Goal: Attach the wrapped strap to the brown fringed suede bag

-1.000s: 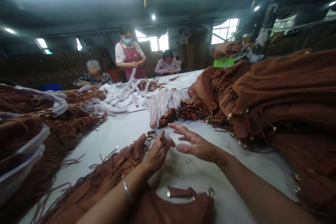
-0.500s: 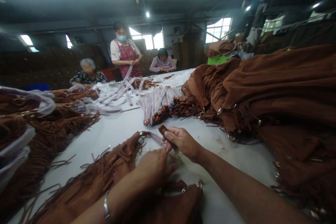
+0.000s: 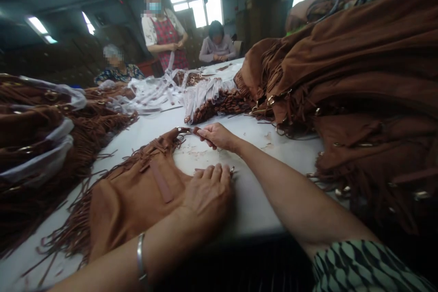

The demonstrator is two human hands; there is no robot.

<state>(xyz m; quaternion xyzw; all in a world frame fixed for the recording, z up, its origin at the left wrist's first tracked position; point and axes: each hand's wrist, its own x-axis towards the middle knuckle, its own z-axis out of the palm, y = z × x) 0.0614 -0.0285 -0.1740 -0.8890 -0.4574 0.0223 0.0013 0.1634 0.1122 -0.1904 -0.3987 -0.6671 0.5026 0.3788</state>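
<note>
A brown suede fringed bag [image 3: 137, 191] lies flat on the white table [image 3: 273, 146] in front of me. My left hand [image 3: 208, 194] rests palm down on the bag's right end, fingers laid flat over a metal ring. My right hand [image 3: 217, 136] is closed in a pinch on a brown strap end [image 3: 195, 130] next to the metal ring [image 3: 181, 130] at the bag's far corner. A silver bangle [image 3: 141, 255] sits on my left wrist.
Tall piles of brown fringed bags [image 3: 359, 77] fill the right side, and another pile [image 3: 41, 137] the left. Bundled straps in clear sleeves [image 3: 208, 100] lie mid-table. Three other people [image 3: 164, 32] work at the far end.
The view has tilted down. My left hand dropped from near the strap to lie flat on the bag. My right hand went from open to pinching the strap end by the ring.
</note>
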